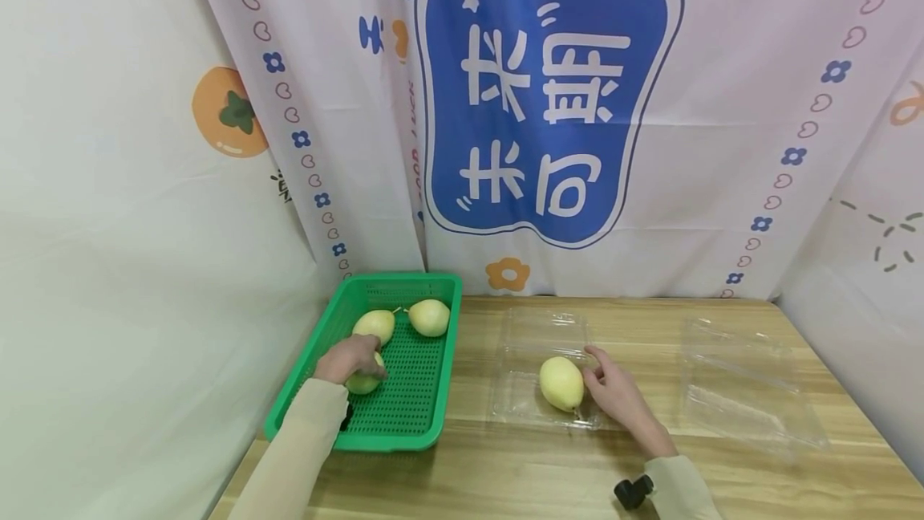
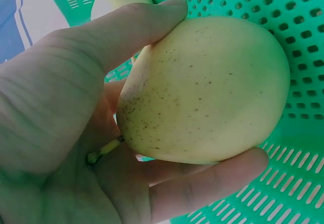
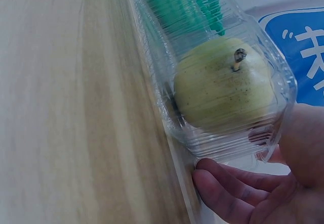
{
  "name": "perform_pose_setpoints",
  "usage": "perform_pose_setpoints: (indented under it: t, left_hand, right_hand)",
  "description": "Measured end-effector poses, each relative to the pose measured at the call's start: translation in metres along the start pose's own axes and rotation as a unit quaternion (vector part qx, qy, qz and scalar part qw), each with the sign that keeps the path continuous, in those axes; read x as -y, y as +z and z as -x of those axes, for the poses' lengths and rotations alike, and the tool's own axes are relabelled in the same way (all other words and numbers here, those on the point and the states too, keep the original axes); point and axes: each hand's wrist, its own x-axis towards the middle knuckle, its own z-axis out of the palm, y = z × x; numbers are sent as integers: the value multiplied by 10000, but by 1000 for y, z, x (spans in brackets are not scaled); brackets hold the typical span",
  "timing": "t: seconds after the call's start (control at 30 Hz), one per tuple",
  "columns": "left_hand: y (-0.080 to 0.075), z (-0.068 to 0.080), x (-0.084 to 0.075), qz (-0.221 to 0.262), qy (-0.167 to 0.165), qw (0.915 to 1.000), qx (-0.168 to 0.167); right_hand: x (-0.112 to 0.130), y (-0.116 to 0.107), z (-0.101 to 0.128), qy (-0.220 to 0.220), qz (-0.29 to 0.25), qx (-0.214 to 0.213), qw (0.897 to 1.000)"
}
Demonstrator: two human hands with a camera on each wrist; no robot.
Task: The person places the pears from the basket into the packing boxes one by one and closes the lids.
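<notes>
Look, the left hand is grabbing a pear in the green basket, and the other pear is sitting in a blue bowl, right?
Almost. The left hand does grip a pear in the green basket. But the other pear sits in a clear plastic box, not a blue bowl, as the head view shows.

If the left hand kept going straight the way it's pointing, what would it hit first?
The left hand, gripping a pear, points up the green basket. The nearer of two loose pears lies just ahead and would likely be met first, though depth is hard to judge.
</notes>
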Motion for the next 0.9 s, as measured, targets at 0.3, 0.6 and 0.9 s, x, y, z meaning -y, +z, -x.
perform_pose_setpoints:
  t: [0.3, 0.6, 0.9]
  left_hand:
    - [-8, 4, -8, -130, 377, 9988, -292]
    - [-16, 14, -29, -272, 770, 9950, -575]
    - [-23, 31, -44, -276, 992, 9899, -975]
  right_hand:
    - [2, 0, 1, 11, -19, 18, 10000]
    - [1, -2, 0, 30, -5, 41, 10000]
    - [-1, 1, 0, 45, 16, 7, 10000]
